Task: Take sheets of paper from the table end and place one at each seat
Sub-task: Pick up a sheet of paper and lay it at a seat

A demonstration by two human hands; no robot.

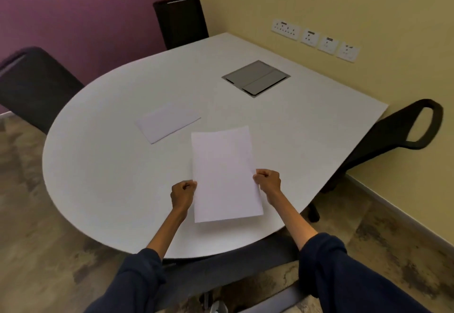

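A white sheet of paper (224, 172) is held just above the near part of the white table (110, 145), its long side pointing away from me. My left hand (183, 194) pinches its left edge and my right hand (268, 182) pinches its right edge. A second white sheet (169, 122) lies flat on the table further back and to the left, turned at an angle. Both my arms wear dark blue sleeves.
Black chairs stand at the far end (181, 21), at the left (34, 84), at the right (403, 128) and just below me (228, 271). A grey cable hatch (255, 77) is set into the tabletop. Wall sockets (317, 38) line the yellow wall.
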